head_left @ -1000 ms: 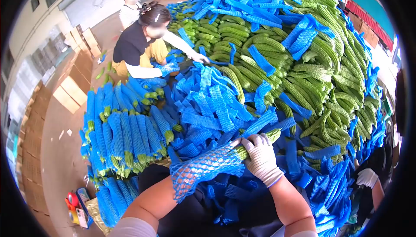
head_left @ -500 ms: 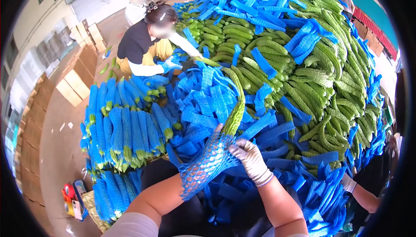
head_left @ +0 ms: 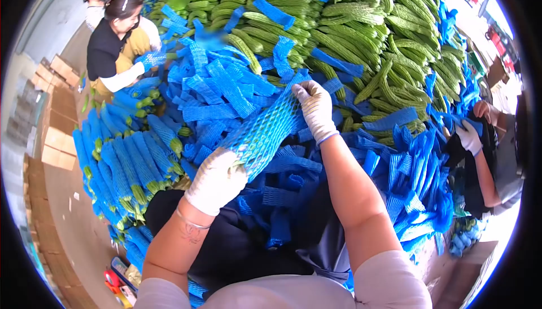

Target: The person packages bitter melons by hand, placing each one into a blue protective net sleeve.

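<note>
- A stretched blue mesh sleeve, its diamond holes showing green beneath, slants between the person's hands, above the lap.
- The gloved left hand is closed around its lower end; the right hand pinches its upper end.
- Limp, ribbed loose sleeves lie piled beyond.
- Long, bumpy green gourds are heaped behind.

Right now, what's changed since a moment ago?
The blue mesh sleeve slid off your left hand, forward around the bitter gourd. Your left hand holds the near end; your right hand moved forward to the far end. Netted gourds at left stay stacked.
</note>
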Action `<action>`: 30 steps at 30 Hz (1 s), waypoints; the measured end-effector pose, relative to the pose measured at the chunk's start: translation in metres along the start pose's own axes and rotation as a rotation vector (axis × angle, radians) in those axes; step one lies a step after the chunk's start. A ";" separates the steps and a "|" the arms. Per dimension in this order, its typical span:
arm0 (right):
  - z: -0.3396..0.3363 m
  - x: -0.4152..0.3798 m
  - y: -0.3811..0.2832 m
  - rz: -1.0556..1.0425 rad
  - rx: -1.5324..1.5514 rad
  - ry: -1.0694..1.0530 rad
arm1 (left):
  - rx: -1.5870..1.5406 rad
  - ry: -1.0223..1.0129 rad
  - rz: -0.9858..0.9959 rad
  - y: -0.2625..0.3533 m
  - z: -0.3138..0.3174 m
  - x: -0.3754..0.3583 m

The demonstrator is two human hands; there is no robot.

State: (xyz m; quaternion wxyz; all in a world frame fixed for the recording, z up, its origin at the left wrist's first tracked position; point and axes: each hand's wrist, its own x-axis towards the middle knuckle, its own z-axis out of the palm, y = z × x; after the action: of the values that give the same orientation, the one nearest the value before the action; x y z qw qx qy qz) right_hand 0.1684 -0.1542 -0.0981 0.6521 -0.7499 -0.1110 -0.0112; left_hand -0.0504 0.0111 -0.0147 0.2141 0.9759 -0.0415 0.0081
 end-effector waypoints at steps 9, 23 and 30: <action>0.018 -0.051 -0.038 0.606 1.038 -0.518 | -0.678 0.236 0.093 0.022 0.015 -0.005; 0.011 -0.093 -0.108 -0.083 0.629 -0.754 | -1.877 0.224 -0.233 0.001 -0.029 -0.003; -0.005 -0.033 -0.056 -0.068 0.023 -0.624 | -1.240 1.027 -0.439 -0.027 -0.126 -0.228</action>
State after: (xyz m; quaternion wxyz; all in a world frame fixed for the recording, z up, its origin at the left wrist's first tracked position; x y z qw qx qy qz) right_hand 0.1268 -0.1573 -0.0477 0.5942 -0.7055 -0.3308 0.1992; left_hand -0.2746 0.1057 0.0807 0.7014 0.5420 0.2554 0.3860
